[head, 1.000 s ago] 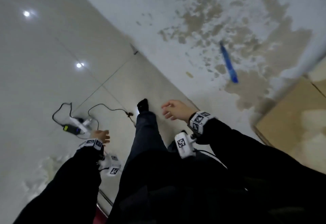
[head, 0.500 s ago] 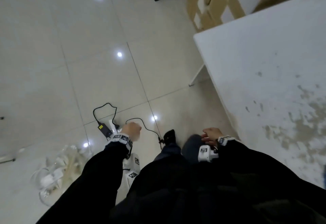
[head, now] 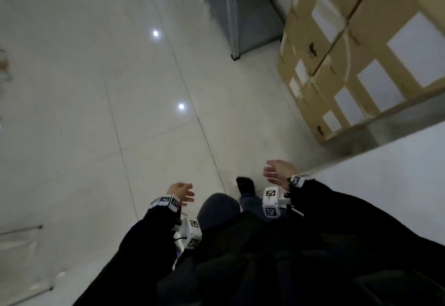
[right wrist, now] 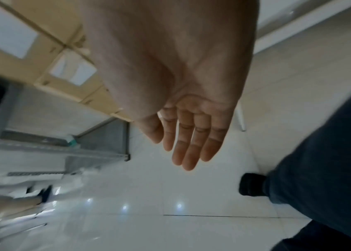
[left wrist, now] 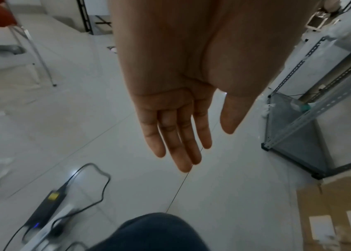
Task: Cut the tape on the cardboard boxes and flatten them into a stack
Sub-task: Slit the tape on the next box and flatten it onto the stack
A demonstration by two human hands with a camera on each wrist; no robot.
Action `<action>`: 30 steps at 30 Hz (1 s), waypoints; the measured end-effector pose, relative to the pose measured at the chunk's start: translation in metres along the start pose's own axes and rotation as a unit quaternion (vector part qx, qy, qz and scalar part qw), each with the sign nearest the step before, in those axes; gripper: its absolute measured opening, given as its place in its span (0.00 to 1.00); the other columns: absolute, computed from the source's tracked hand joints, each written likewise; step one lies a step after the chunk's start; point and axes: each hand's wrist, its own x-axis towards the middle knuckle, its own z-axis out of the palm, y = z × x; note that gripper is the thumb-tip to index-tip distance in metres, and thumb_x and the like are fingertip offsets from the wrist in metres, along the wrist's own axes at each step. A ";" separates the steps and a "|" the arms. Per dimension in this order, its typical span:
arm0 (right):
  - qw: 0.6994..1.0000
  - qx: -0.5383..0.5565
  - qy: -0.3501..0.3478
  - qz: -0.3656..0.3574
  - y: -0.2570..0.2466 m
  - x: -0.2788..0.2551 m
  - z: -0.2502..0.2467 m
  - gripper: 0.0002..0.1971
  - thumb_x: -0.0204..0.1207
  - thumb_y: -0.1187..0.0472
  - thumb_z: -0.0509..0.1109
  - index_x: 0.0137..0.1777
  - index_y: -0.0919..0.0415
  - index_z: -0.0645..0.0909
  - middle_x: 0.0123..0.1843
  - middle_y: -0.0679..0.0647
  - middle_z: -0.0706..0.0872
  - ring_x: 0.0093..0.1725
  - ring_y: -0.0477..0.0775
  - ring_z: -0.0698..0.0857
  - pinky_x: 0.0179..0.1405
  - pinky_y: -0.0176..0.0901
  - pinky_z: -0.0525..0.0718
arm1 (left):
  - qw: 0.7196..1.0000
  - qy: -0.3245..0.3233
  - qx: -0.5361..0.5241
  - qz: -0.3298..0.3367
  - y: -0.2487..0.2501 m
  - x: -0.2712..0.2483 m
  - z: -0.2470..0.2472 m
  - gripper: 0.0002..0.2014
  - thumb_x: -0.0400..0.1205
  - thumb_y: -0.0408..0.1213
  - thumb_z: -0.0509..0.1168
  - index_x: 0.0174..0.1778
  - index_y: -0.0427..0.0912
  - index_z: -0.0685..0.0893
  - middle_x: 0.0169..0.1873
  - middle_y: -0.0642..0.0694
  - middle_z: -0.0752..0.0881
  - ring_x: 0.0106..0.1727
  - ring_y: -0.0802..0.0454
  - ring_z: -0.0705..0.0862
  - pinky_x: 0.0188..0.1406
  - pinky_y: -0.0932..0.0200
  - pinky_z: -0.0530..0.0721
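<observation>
A stack of tan cardboard boxes [head: 342, 48] with white labels stands on the floor at the upper right of the head view, beyond the white table. The same boxes [right wrist: 41, 56] show at upper left of the right wrist view, and one box [left wrist: 331, 212] at lower right of the left wrist view. My left hand [head: 181, 191] hangs in the air over the floor, fingers [left wrist: 176, 144] straight, holding nothing. My right hand [head: 277, 172] is raised beside the table corner, fingers [right wrist: 191, 144] loosely extended and empty. Both hands are well short of the boxes.
A white table [head: 390, 173] fills the right side. A grey metal shelf frame [head: 234, 16] stands behind the boxes. A power strip with a black adapter and cables [left wrist: 48, 208] lies on the tiled floor near my feet. A chair leg [left wrist: 35, 51] stands far left.
The view has swung from the stained table top to the floor and the boxes. Both hands, curled half a second ago, have opened and lifted forward. A foot has stepped ahead.
</observation>
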 end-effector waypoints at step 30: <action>0.714 0.439 0.499 -0.220 -0.212 -0.042 -0.195 0.09 0.82 0.65 0.58 0.42 0.55 0.76 0.39 0.55 0.80 0.35 0.50 0.80 0.33 0.37 0.77 | 0.673 -0.239 0.285 0.639 0.619 -0.076 0.246 0.06 0.85 0.35 0.61 0.55 0.40 0.82 0.47 0.49 0.83 0.49 0.55 0.79 0.51 0.64 0.74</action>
